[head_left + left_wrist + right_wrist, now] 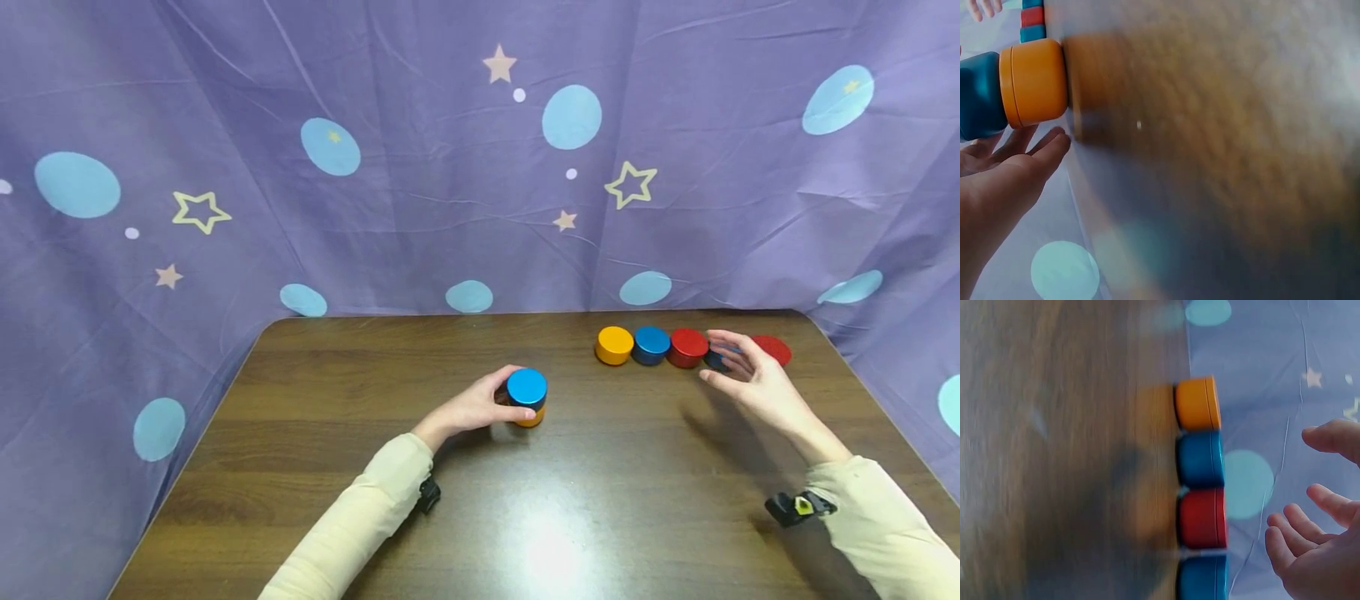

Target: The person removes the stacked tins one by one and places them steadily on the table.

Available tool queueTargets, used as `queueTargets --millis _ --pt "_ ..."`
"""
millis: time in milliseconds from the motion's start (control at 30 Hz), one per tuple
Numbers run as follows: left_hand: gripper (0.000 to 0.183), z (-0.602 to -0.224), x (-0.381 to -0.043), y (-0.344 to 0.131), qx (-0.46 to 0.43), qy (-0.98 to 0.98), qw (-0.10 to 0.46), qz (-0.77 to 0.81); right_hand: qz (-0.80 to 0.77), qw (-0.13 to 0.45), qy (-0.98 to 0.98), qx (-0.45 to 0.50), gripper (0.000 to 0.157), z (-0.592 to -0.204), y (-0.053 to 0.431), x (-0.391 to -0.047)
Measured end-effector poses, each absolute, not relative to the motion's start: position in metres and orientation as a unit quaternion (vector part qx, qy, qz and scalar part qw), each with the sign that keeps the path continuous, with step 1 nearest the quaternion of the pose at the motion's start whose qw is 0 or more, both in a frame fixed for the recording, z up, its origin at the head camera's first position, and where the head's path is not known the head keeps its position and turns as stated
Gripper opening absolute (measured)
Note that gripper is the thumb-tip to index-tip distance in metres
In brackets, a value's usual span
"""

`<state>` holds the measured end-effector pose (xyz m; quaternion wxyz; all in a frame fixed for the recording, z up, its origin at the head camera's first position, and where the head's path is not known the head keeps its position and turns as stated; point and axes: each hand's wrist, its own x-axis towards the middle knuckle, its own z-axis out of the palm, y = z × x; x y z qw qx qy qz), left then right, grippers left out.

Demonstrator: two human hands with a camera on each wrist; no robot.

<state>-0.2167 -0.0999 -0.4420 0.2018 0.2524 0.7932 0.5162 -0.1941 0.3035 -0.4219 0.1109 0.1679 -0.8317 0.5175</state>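
A blue round tin sits on top of an orange round tin, the two forming an upright stack near the middle of the table. My left hand curls round this stack, thumb in front close to where blue meets orange, fingers behind. To the right, my right hand hovers with fingers spread and nothing in its grasp. It overlaps the right end of a row of tins: a yellow-orange tin, a blue tin, a red tin, a partly hidden dark blue tin and another red tin.
The row stands along the far edge of the brown wooden table. Behind it hangs a purple curtain with stars and blue dots. Bright light reflects off the table's near part.
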Motion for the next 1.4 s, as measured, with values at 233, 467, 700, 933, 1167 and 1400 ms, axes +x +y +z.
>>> queueTargets --millis 233,467,700,933,1167,1400 --pt "0.069 -0.442 -0.219 -0.108 0.261 0.831 0.164 0.464 0.527 0.088 -0.823 0.192 0.055 -0.428 0.28 -0.193" --pt "0.075 -0.445 -0.219 -0.112 0.266 0.853 0.141 0.425 0.543 0.048 -0.815 0.195 0.054 -0.433 0.255 -0.194" --pt "0.08 -0.451 -0.222 -0.11 0.289 0.858 0.126 0.406 0.563 0.037 -0.797 0.215 0.056 -0.434 0.235 -0.195" --pt "0.076 -0.454 -0.226 -0.107 0.335 0.854 0.122 0.379 0.573 0.034 -0.784 0.237 0.056 -0.434 0.216 -0.197" --pt "0.066 -0.456 -0.227 -0.107 0.338 0.846 0.119 0.394 0.589 0.034 -0.767 0.251 0.058 -0.435 0.192 -0.203" --pt "0.065 -0.458 -0.228 -0.108 0.325 0.845 0.133 0.402 0.585 0.015 -0.769 0.257 0.055 -0.428 0.173 -0.202"
